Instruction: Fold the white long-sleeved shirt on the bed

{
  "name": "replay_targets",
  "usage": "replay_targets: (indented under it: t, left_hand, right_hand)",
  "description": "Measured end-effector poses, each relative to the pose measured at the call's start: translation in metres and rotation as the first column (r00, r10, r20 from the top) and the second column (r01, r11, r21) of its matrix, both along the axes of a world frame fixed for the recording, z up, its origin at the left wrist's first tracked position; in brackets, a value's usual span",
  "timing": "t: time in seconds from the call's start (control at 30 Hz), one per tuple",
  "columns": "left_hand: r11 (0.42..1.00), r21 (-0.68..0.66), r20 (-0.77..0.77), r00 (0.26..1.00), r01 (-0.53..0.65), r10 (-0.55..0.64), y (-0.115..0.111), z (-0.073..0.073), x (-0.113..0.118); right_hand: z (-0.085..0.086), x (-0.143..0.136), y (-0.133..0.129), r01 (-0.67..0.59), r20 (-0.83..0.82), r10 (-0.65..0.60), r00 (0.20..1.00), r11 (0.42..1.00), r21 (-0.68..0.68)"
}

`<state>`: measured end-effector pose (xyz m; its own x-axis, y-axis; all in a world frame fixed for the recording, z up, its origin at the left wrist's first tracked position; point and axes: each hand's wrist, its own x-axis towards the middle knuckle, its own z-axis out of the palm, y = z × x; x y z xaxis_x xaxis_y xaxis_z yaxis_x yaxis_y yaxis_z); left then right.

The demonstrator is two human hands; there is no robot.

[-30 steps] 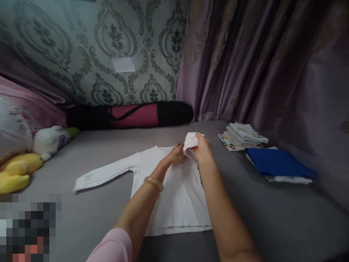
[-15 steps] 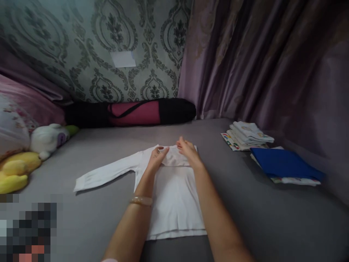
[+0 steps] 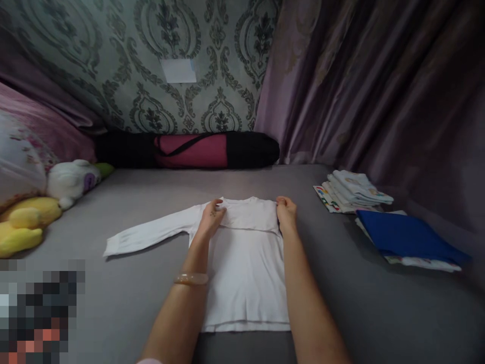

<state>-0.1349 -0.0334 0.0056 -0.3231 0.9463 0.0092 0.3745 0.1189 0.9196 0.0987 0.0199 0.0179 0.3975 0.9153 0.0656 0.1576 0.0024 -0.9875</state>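
A white cloth shirt (image 3: 247,280) is lying, one sleeve (image 3: 248,217) folded across; right hand (image 3: 287,212) is pinching it, grip of left hand (image 3: 210,218) unclear.

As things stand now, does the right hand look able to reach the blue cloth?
Probably yes: the blue cloth lies to the right of the right hand, with only flat grey surface between them, though that hand is at the white shirt's edge.
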Motion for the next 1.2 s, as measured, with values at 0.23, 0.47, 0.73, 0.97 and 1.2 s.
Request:
replay_targets:
  t: [0.23,0.47,0.73,0.97,1.2]
  left_hand:
    - [0.999,0.031,-0.214,0.976,-0.02,0.027,-0.004,0.004,0.0]
    - [1.0,-0.02,-0.354,0.935,-0.02,0.012,-0.007,0.01,0.001]
    - [0.994,-0.106,-0.566,0.824,-0.031,-0.035,-0.013,0.008,0.004]
    - [0.989,-0.135,-0.597,0.802,-0.064,-0.03,-0.015,0.011,0.006]
    - [0.985,-0.161,-0.605,0.794,-0.059,-0.052,-0.016,0.012,0.004]
  right_hand:
    - [-0.001,-0.051,-0.031,-0.26,0.754,0.226,0.616,0.963,-0.077]
    - [0.001,-0.085,-0.065,-0.53,0.85,0.456,0.265,0.805,-0.267]
    - [0.002,-0.089,-0.071,-0.615,0.794,0.599,0.107,0.667,-0.42]
    - [-0.002,-0.079,-0.066,-0.386,0.795,0.57,0.206,0.794,-0.469]
    - [-0.01,-0.06,-0.055,-0.132,0.833,0.475,0.284,0.88,-0.457]
